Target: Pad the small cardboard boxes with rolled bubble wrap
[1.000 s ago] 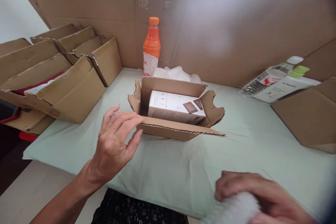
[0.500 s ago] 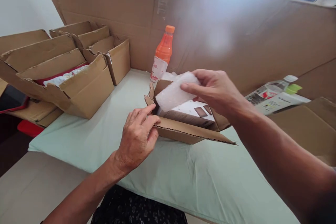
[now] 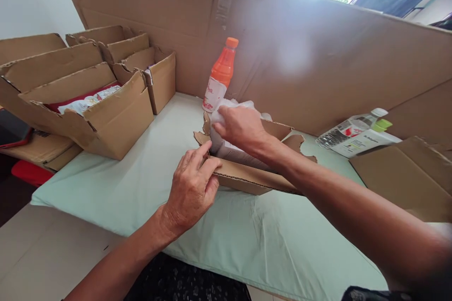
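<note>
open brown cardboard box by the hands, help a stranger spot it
On the pale green cloth, find the orange plastic bottle. In front stands the open brown cardboard box; only this box has the left hand touching it and the right hand holding white padding at its left end.

Head-worn view, facing forward and down, near the green-covered table
</note>
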`<state>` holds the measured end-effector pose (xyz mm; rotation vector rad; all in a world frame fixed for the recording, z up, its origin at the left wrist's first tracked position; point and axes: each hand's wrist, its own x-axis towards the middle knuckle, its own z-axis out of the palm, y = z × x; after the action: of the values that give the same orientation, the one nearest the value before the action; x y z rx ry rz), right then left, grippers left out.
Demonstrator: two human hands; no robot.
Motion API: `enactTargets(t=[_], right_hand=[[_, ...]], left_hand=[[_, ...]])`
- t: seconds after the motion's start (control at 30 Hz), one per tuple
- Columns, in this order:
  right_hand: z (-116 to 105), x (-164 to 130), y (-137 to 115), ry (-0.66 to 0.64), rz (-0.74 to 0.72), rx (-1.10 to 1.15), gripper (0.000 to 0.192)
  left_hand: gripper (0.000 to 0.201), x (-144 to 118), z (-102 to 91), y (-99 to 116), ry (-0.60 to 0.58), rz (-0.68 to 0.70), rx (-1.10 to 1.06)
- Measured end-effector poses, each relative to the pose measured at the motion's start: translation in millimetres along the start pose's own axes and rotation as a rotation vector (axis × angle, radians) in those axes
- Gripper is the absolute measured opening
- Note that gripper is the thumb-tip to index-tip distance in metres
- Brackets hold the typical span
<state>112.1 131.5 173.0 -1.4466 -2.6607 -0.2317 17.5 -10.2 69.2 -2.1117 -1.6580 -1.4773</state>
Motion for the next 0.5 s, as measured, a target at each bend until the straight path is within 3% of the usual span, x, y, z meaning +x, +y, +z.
enactTargets(t=[0.2, 0.33, 0.5], right_hand=[[-13.8, -4.1, 15.0, -0.243, 0.056, 0.286, 0.020], [-17.6, -3.2, 12.0, -0.181, 0.024, 0.036, 0.019], [-6.6, 2.0, -3.2, -0.227, -0.033, -0.042, 0.024]], left_hand=[[0.029, -0.8, 2.5, -0.9, 0.036, 0.025, -0.017], [0.029, -1.1, 3.8, -0.6, 0.055, 0.016, -0.037], [0.029, -3.1, 3.8, -1.4, 0.051, 0.024, -0.006]])
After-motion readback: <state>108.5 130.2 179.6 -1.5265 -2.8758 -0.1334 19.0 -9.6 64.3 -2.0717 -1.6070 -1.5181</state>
